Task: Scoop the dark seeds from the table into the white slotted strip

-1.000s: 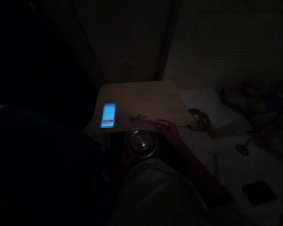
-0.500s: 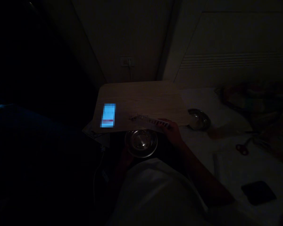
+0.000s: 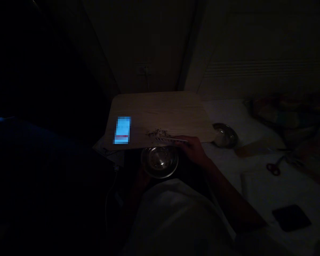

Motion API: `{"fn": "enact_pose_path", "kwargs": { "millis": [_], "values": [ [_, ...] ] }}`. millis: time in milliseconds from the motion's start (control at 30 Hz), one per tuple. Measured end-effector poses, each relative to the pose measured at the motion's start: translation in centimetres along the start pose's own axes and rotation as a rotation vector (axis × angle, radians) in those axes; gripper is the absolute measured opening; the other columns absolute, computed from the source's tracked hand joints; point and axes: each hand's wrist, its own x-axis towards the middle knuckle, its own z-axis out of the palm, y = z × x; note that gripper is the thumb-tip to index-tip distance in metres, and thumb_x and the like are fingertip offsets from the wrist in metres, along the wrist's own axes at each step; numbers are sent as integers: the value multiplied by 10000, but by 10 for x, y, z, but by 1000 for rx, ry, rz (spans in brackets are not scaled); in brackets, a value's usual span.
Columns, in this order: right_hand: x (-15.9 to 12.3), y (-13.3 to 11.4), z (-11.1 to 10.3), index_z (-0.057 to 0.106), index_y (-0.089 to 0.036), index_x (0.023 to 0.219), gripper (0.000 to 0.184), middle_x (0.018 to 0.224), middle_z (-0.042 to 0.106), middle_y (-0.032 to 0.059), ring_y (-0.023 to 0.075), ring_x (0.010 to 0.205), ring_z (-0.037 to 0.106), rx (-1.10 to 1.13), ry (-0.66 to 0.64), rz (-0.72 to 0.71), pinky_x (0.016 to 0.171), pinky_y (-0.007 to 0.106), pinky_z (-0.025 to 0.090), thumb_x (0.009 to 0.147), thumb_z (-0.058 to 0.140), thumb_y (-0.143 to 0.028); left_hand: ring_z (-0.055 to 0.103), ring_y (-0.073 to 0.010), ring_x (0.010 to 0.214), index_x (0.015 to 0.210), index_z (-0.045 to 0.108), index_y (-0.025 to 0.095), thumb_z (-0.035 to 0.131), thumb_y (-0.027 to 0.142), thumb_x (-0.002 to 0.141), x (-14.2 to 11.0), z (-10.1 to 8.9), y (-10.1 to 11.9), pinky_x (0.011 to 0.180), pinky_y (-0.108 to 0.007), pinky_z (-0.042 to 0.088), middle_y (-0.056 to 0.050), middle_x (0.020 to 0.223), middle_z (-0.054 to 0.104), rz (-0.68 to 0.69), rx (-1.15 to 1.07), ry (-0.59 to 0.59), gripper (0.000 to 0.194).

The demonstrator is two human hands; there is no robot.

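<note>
In dim light, my right hand (image 3: 194,148) grips a thin whitish strip with a row of dark marks (image 3: 171,139); its exact kind is unclear. The strip lies low over the near edge of a small wooden table (image 3: 165,110), beside scattered dark crumbs (image 3: 158,132). Just below that edge is a round shiny steel dish (image 3: 160,160), with a few small bits inside. My left hand (image 3: 144,175), very dark, holds the dish by its left rim; most of its fingers are hidden.
A lit, blurred phone screen (image 3: 122,130) lies at the table's left. On the white sheet to the right are a steel bowl (image 3: 225,136), red-handled scissors (image 3: 273,169) and a dark flat pouch-like thing (image 3: 291,217). Behind the table, a plug sits in a wall socket (image 3: 144,69).
My right hand has turned the strip from a tilted, face-showing angle to nearly edge-on and lower. More of the dark crumbs show on the table. The dish has barely moved.
</note>
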Motion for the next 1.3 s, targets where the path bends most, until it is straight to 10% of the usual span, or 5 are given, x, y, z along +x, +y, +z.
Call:
{"fn": "enact_pose_path", "kwargs": {
  "millis": [1300],
  "values": [
    [-9,20,-23,700,-190,893,244,857,713,36,191,763,641,69,194,175,678,306,501,751,641,-380,514,-229,1129,1144,583,159,512,367,878,-3,-6,5,963,-440,397,-87,1246,541,-66,33,17,345]
  ]
}}
